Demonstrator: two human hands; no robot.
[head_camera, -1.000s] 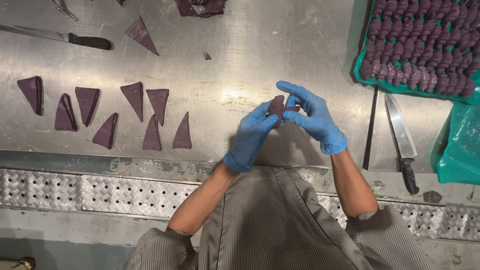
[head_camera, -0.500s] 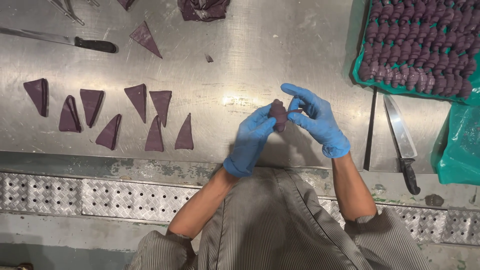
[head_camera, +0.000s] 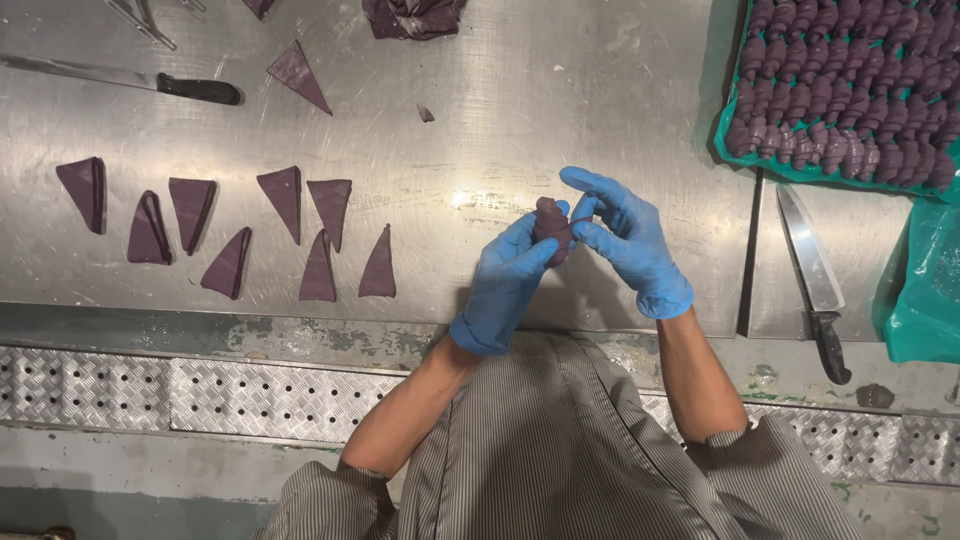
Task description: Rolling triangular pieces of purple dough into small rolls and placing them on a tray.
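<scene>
Both my hands wear blue gloves and meet over the steel table [head_camera: 500, 90]. Between them is a rolled purple dough piece [head_camera: 551, 225], held upright. My left hand [head_camera: 505, 280] pinches it from below with fingers and thumb. From the right, my right hand [head_camera: 625, 240] presses its fingertips against the roll, index finger stretched above it. Several flat purple dough triangles [head_camera: 290, 200] lie in two loose rows to the left of my hands.
A green tray [head_camera: 740, 150] at the top right is packed with several rolled purple pieces. A black-handled knife [head_camera: 812, 275] lies right of my hands, another knife [head_camera: 195, 88] at the top left. A dough lump [head_camera: 412, 15] sits at the top edge, a green bag [head_camera: 925, 290] far right.
The dough piece has been rolled tighter and turned more upright between my fingers. Both hands stay in nearly the same place.
</scene>
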